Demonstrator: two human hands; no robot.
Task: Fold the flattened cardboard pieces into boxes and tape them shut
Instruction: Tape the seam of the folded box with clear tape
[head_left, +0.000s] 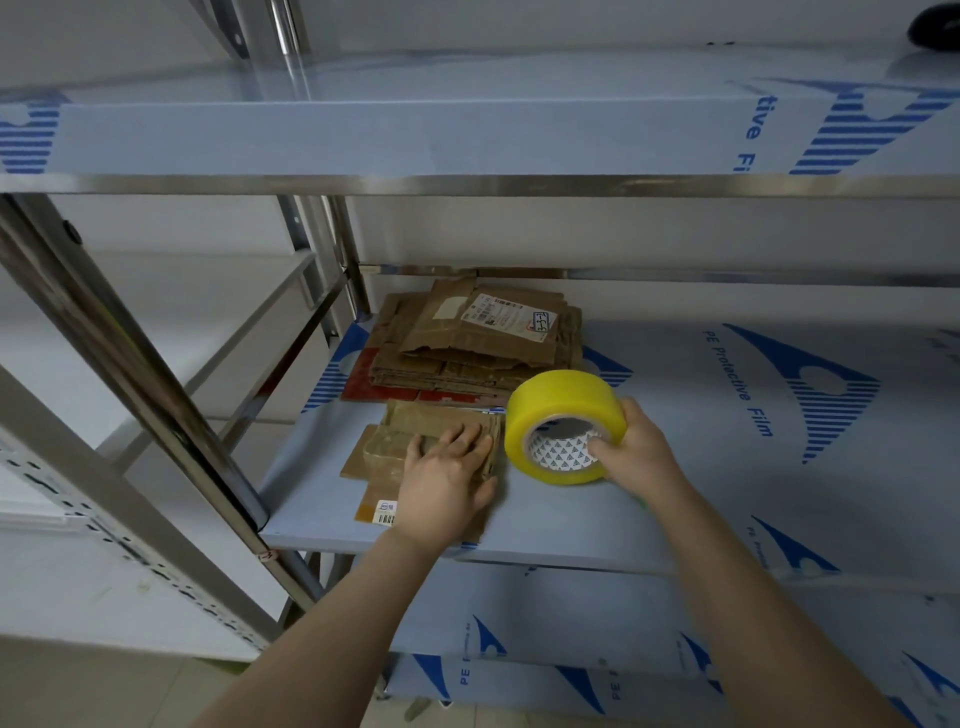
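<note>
Box (400, 427) is pressed onto the shelf (597, 514) by the left grip (447, 483), fingers flat; tape (556, 402) is held by the right grip (636, 447). Light, bendy cardboard tbh, best taken at the creases.

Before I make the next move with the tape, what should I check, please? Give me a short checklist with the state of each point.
1. The left hand presses on the cardboard piece: ok.
2. The right hand grips the tape roll: ok.
3. Free tape end found: cannot tell.
4. Flaps closed: not ok, they lie spread on the shelf.
5. Next pieces ready: ok, the stack of flattened cardboard lies behind it.
</note>
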